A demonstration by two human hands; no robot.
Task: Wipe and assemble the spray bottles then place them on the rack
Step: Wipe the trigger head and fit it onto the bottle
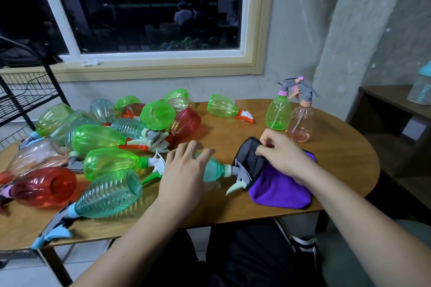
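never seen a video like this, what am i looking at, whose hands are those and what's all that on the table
There is no machine here: these are a person's two bare hands, filmed by one wide camera worn on the head, looking forward and down. The left hand holds a teal spray bottle lying on the wooden table. The right hand pinches a purple and black cloth by the bottle's trigger head. To the left lies a pile of spray bottles, green, red, teal and pink. Two more, a green bottle and a pink bottle, stand upright at the back. A black wire rack stands at the far left.
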